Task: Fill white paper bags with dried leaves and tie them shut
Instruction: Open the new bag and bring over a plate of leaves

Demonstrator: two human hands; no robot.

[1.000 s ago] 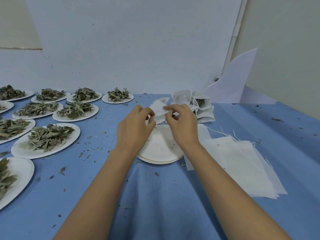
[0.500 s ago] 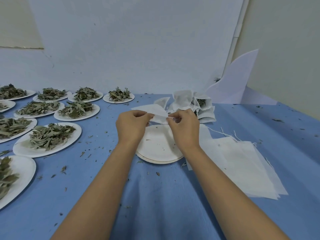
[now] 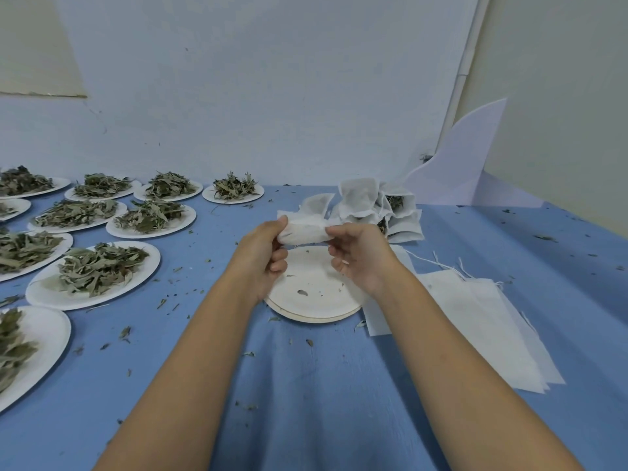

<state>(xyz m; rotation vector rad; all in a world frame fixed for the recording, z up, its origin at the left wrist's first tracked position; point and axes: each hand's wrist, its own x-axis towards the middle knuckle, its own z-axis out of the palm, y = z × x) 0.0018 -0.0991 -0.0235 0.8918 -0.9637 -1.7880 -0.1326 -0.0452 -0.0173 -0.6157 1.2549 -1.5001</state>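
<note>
Head view: left grip (image 3: 261, 256) and right grip (image 3: 363, 258) each pinch an end of the white bag (image 3: 306, 231). A plate (image 3: 314, 316) lies just below them.

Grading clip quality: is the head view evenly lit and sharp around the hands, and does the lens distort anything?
Head view: light is soft and even, no glare, only faint shadows beside the leaf plates; the bag pinched between left hand and right hand looks slightly soft; wide-angle bending shows at the edges, where the wall pipe leans.
</note>
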